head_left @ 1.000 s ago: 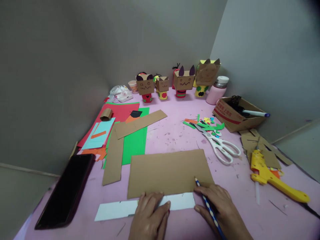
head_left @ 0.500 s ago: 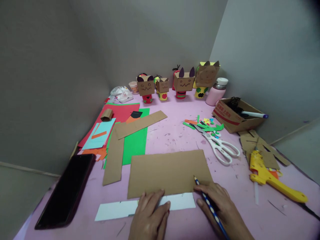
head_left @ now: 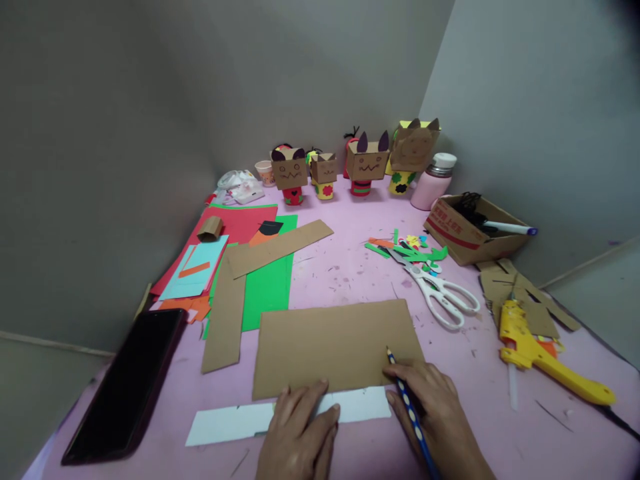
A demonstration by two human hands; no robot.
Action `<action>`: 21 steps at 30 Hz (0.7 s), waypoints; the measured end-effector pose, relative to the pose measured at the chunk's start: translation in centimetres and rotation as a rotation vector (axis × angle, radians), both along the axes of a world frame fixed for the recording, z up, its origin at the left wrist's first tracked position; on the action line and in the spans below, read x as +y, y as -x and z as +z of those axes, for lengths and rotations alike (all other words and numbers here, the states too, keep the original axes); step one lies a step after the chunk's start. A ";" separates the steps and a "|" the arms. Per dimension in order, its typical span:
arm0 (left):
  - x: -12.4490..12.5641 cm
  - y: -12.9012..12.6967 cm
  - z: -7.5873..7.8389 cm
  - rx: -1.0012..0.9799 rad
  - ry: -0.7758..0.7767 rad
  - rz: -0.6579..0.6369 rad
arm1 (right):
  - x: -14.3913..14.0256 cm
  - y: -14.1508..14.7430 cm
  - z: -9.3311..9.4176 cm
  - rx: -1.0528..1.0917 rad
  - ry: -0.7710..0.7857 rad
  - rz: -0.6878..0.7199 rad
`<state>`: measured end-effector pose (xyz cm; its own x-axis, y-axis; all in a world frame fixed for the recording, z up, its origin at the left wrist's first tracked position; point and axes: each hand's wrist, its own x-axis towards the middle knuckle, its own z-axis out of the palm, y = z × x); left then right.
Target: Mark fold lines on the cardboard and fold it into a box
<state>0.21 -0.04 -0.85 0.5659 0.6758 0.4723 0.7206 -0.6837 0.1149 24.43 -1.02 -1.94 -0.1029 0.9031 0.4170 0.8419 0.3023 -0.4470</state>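
Observation:
A brown cardboard rectangle (head_left: pixel 335 343) lies flat on the pink table (head_left: pixel 350 267) in front of me. Along its near edge lies a white paper strip (head_left: pixel 227 423). My left hand (head_left: pixel 297 433) presses flat on that strip and the cardboard's near edge. My right hand (head_left: pixel 440 417) grips a blue patterned pencil (head_left: pixel 407 403), its tip resting on the cardboard near the lower right corner.
White scissors (head_left: pixel 443 293) and coloured paper scraps (head_left: pixel 410 250) lie right of centre. A yellow glue gun (head_left: pixel 545 357) sits far right, a cardboard box (head_left: pixel 473 230) behind it. A black phone (head_left: pixel 125 387) lies left. Coloured sheets (head_left: pixel 235 247), cardboard strips (head_left: pixel 225 320) and cardboard figures (head_left: pixel 367 163) stand further back.
The pencil tip has crept slightly left and away from me along the cardboard. My left hand stays pressed on the strip. The view shifted a little.

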 end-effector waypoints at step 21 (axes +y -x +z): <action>0.4 -1.1 1.3 -0.052 -0.146 0.013 | -0.1 -0.1 -0.4 -0.016 -0.009 0.015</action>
<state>1.34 0.32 0.42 0.5296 0.6051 0.5945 0.7254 -0.6863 0.0523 24.57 -1.12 -2.39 -0.1236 0.8977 0.4230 0.8443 0.3191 -0.4305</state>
